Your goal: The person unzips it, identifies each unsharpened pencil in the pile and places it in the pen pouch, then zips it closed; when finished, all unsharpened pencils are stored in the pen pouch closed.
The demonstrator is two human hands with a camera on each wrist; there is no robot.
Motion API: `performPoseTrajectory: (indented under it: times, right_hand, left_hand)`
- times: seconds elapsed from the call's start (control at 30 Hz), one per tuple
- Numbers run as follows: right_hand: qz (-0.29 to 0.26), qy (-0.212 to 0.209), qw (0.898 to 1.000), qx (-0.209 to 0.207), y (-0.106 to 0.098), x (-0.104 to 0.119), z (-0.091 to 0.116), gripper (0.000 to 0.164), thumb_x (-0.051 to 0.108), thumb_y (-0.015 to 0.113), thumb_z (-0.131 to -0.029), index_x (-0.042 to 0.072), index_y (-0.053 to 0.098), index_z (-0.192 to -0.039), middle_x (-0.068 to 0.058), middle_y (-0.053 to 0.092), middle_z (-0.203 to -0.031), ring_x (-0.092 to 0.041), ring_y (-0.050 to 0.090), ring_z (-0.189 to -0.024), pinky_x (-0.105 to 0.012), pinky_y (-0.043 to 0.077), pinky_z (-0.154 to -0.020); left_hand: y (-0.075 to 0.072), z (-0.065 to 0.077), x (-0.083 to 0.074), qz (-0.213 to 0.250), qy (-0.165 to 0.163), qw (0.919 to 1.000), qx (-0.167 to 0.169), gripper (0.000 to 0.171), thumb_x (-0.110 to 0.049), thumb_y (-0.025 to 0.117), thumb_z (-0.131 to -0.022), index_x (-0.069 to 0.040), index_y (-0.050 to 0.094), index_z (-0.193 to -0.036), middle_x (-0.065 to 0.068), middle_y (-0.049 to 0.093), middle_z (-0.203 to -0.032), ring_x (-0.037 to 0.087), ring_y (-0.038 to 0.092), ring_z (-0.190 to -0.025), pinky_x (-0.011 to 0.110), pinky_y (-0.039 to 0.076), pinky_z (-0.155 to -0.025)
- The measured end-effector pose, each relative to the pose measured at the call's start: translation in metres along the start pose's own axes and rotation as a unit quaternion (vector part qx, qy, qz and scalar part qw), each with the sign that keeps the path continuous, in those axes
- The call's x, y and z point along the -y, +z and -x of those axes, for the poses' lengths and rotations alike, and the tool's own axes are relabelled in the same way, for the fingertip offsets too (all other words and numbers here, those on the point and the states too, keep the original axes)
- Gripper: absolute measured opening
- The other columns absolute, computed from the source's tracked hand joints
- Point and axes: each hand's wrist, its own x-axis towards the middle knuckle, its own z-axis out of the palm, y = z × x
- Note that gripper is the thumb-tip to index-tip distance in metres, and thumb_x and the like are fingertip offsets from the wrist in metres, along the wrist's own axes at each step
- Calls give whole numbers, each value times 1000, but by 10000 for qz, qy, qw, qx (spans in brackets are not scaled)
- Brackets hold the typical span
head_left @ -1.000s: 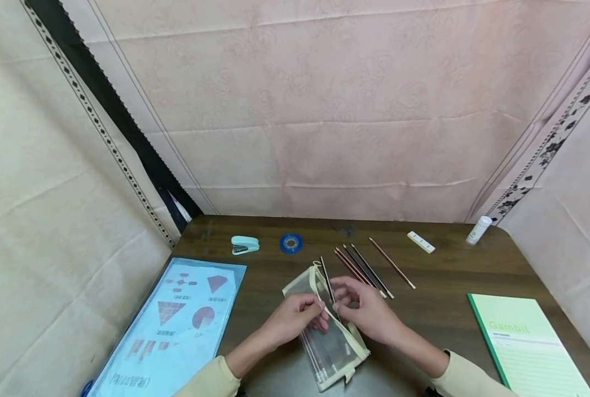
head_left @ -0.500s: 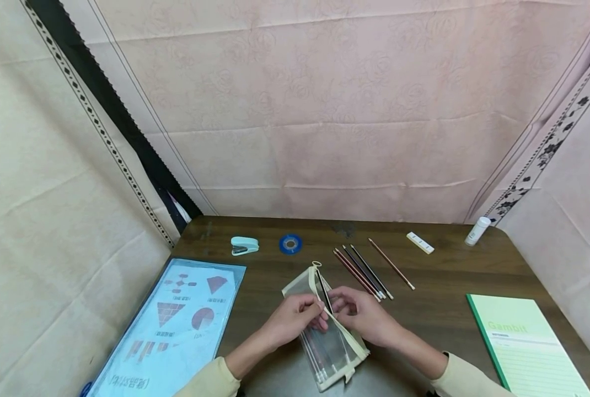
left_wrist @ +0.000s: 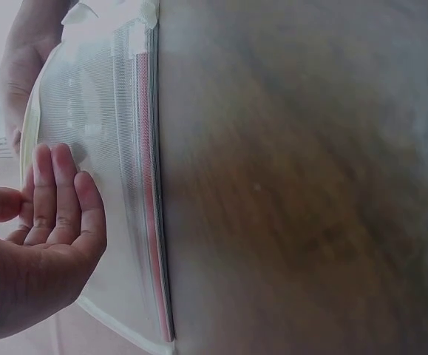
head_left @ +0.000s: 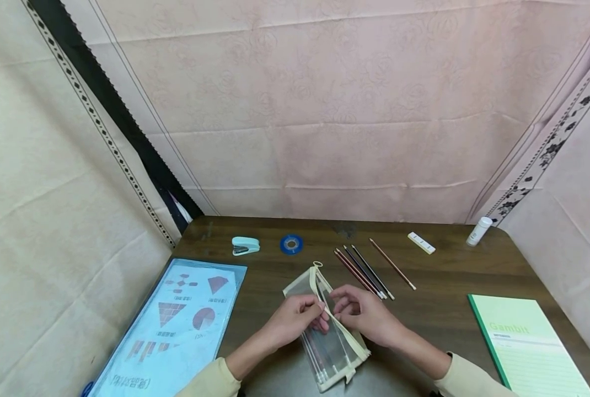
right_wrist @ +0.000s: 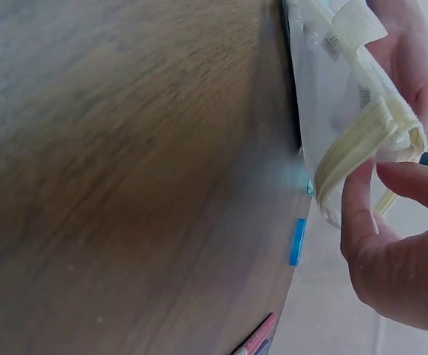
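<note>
A cream-trimmed mesh pencil case (head_left: 332, 344) lies slantwise between my hands, its zip opening spread. My left hand (head_left: 295, 318) pinches the rim of that opening between thumb and fingers. Several pencils show through the mesh along its side, including a red one (left_wrist: 148, 185) in the left wrist view. A dark pencil (head_left: 320, 291) lies inside the opening, mostly hidden. My right hand (head_left: 366, 315) is at the opening's other side; in the right wrist view its thumb and forefinger stand apart beside the zip edge (right_wrist: 358, 140), with no pencil seen between them.
Beyond the case lie several loose pencils (head_left: 364, 271) and a separate reddish one (head_left: 393, 264). A stapler (head_left: 246, 245), blue tape roll (head_left: 291, 244), white eraser-like block (head_left: 421, 242) and white tube (head_left: 479, 231) stand farther back. A blue folder (head_left: 176, 325) is left, a green notepad (head_left: 528, 342) right.
The dark pencil has slid down into the pencil case, from sticking out above the opening. My right hand has lowered slightly toward the opening; the left hand keeps its place.
</note>
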Motion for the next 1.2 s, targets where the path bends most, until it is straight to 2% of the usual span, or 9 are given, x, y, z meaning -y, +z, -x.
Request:
performPoseTrajectory:
  times: [0.13, 0.27, 0.4, 0.5, 0.7, 0.87, 1.0, 1.2]
  right_hand:
    - [-209, -21, 9998, -72, -1, -2, 0, 38, 0, 64, -85, 6, 57, -122, -11, 68, -96, -18, 68, -81, -26, 55, -60]
    - [-474, -71, 9987, -152, -4, 0, -1, 36, 3, 66, -86, 5, 56, -121, -13, 67, -98, -22, 67, -81, -36, 57, -59]
    - [-471, -119, 9985, -268, -9, 2, -7, 32, 5, 66, -88, 4, 57, -119, -16, 67, -96, -28, 67, -80, -41, 57, -59]
    - [-383, -121, 9983, -426, -15, 0, -14, 30, 7, 66, -88, 6, 58, -117, -18, 68, -95, -32, 67, -80, -43, 57, -60]
    - [-739, -141, 9944, -742, -26, -8, -34, 31, 17, 69, -89, 15, 59, -117, -15, 66, -101, -36, 66, -83, -46, 57, -64]
    - [-993, -252, 9920, -734, -28, -16, -50, 37, 19, 68, -90, 15, 57, -125, -19, 62, -110, -37, 65, -90, -50, 56, -71]
    - [-989, -188, 9935, -537, -26, -17, -61, 36, 19, 66, -92, 14, 57, -126, -21, 62, -116, -32, 65, -96, -47, 57, -74]
    - [-666, 40, 9969, -409, -19, -17, -76, 33, 18, 59, -95, 12, 57, -128, -13, 64, -121, -21, 66, -101, -34, 58, -75]
  left_hand:
    - [0, 0, 0, -39, -40, 10000, -11, 28, -25, 51, -100, -6, 68, -87, 15, 74, -83, 25, 72, -79, 39, 58, -76]
    - [1, 0, 0, -36, -40, 10000, -18, 28, -26, 51, -100, -6, 68, -88, 15, 74, -84, 26, 72, -80, 40, 58, -76]
    - [1, 0, 2, -38, -76, 10000, -31, 28, -26, 51, -100, -6, 68, -88, 15, 74, -84, 26, 72, -80, 42, 57, -77]
    - [1, 0, 2, -47, -124, 9999, -38, 28, -27, 51, -100, -7, 68, -88, 14, 74, -84, 26, 72, -80, 42, 57, -77]
    - [1, -1, 1, -48, -117, 9999, -55, 28, -27, 52, -99, -7, 68, -88, 14, 74, -84, 26, 73, -80, 38, 58, -76]
    - [2, -2, 1, -60, -64, 10000, -30, 28, -26, 53, -99, -7, 68, -87, 14, 74, -83, 26, 73, -79, 35, 58, -75]
    - [2, -2, 1, -78, -58, 10000, 12, 28, -27, 52, -99, -7, 68, -87, 14, 74, -83, 25, 73, -79, 34, 58, -74]
    - [2, -2, 0, -137, -91, 9999, 41, 29, -28, 52, -100, -7, 68, -88, 13, 74, -83, 23, 73, -79, 34, 58, -74]
